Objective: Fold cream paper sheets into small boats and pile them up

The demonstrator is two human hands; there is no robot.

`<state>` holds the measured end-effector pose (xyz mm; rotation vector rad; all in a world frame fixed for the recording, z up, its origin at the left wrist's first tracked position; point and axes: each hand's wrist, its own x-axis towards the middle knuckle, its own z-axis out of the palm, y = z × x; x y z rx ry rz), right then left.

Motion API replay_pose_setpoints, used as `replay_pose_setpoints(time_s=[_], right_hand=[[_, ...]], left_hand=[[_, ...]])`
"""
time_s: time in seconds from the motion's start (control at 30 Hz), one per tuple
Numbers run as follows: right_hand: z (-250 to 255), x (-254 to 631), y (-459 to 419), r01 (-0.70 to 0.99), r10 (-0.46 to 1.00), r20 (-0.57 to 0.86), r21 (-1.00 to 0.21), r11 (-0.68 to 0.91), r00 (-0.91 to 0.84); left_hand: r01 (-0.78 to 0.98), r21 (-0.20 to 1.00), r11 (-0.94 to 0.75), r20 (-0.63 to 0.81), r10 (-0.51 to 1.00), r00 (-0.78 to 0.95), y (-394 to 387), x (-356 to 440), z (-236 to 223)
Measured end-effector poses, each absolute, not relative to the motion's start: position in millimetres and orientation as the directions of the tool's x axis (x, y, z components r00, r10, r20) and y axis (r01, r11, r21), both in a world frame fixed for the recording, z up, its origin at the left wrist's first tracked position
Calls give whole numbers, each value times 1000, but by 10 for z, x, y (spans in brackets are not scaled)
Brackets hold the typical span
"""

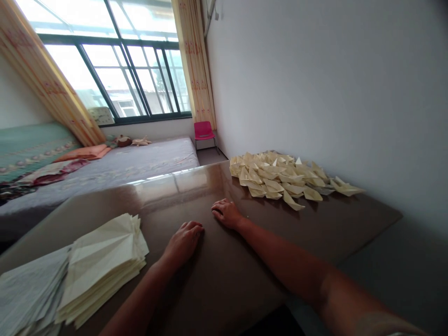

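Observation:
My left hand (pixel 185 240) rests on the brown, glossy table (pixel 206 289), palm down, fingers loosely bent and holding nothing that I can see. Farther forward, my right hand (pixel 227 213) lies on the same surface with its fingers a little apart and no object in them. To the left of my left hand is a stack of cream paper sheets (pixel 105 261), the top one creased. Beyond my right hand spreads a heap of folded paper boats (pixel 276 175), mostly cream; neither hand touches it.
Greyish printed sheets (pixel 31 284) lie beside the cream stack at the table's left. A white wall (pixel 315 84) runs along the right side. Past the table are a bed (pixel 157 156) with bedding and soft toys, a pink chair (pixel 204 131) and a curtained window (pixel 133 79).

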<state>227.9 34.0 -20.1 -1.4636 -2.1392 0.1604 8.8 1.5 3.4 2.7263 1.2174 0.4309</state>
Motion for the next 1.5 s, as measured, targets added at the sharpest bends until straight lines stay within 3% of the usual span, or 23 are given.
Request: replay_pose_setpoints(time_s=[0.17,0.3,0.47,0.53,0.7,0.97,1.1,1.2,1.3,1.37,1.5], right_hand=[[-212,2329,360,807,895,369,-431,404,-251],[-213,2319,354,803,896,367,-438,405,-251],[-211,2310,374,796,904,357,-463,391,-236],[-211,2304,387,794,909,353,-476,379,-222],[-198,2302,394,783,913,348,-498,373,-214],[-278,2393,382,726,877,383,-508,463,-291],[-354,2405,393,751,859,390,-443,490,-331],[-331,2386,347,823,863,364,-320,469,-350],[-194,2356,330,805,822,280,-207,556,-496],[-60,2301,354,733,774,196,-249,633,-602],[132,2034,433,567,698,85,-517,641,-711]], left_hand=[[700,131,-702,90,712,697,-43,217,235],[689,185,-701,-52,693,719,76,-190,372],[917,41,-397,91,915,392,225,-1430,405],[964,19,-264,47,964,262,204,-1812,350],[966,146,-215,-42,974,224,78,-2042,282],[932,320,-171,-175,956,235,-135,-1860,586],[909,387,-154,-171,957,235,-153,-1884,583],[892,435,-126,-147,967,208,-166,-1889,575],[885,449,-123,-154,965,212,-180,-1892,574],[888,448,-103,-155,969,191,-192,-1895,567],[890,445,-99,-147,972,182,-227,-1897,536]])
